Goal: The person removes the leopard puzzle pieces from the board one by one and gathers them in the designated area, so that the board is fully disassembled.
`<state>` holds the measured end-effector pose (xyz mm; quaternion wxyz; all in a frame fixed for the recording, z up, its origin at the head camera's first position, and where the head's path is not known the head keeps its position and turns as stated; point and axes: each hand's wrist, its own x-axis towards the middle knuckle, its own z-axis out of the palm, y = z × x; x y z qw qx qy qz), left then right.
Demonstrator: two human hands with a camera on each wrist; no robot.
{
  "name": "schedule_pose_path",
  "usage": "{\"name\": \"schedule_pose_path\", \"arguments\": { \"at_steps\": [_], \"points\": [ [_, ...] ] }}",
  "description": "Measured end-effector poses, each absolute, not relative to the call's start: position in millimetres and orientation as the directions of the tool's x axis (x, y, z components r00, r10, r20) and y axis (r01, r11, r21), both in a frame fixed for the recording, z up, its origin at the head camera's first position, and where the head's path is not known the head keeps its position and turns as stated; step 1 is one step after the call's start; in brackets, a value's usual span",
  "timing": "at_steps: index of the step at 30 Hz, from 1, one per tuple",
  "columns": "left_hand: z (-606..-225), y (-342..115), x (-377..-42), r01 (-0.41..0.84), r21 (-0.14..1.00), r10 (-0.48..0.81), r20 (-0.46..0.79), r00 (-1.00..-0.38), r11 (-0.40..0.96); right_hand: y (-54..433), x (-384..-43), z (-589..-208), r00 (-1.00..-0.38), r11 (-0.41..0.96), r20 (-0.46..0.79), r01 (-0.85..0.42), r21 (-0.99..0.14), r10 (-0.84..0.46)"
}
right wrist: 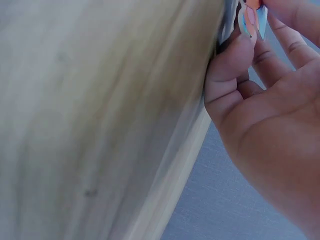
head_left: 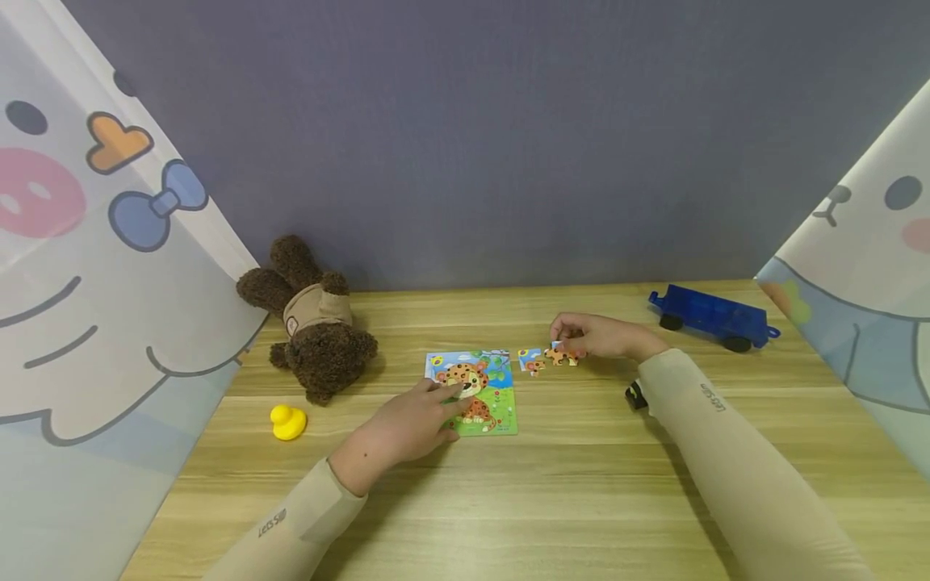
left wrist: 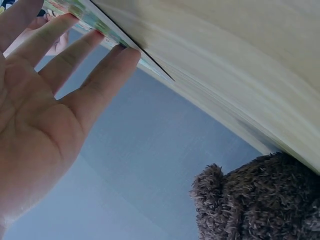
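Note:
A leopard picture puzzle board lies on the table, printed with blue sky and green grass. My left hand rests its outstretched fingertips on it, and the left wrist view shows the fingers straight against its surface. To the right of the board my right hand pinches a jigsaw piece between thumb and finger. Spotted orange puzzle pieces lie under and beside these fingertips. Left of them is another piece with blue sky and a leopard ear, close to the board's right edge.
A brown teddy bear lies at the back left, with a yellow rubber duck in front of it. A blue toy wagon stands at the back right. A small black object is partly hidden by the right sleeve.

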<state>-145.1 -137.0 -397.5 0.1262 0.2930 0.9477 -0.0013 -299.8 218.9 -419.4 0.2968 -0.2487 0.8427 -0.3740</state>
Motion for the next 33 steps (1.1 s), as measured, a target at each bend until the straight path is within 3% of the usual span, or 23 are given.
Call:
{"name": "schedule_pose_path", "arguments": {
  "at_steps": [14, 33],
  "points": [
    [-399.7, -140.7, -144.0, 0.57, 0.108, 0.58, -0.202, -0.79, 0.814, 217.7, -299.3, -419.8, -0.687, 0.6, -0.334, -0.186, -0.778, -0.645],
    [-400.8, -143.8, -144.7, 0.584, 0.111, 0.594, -0.184, -0.783, 0.804, 215.3, -297.0, -416.3, -0.686, 0.628, -0.309, -0.276, -0.727, -0.659]
  ]
}}
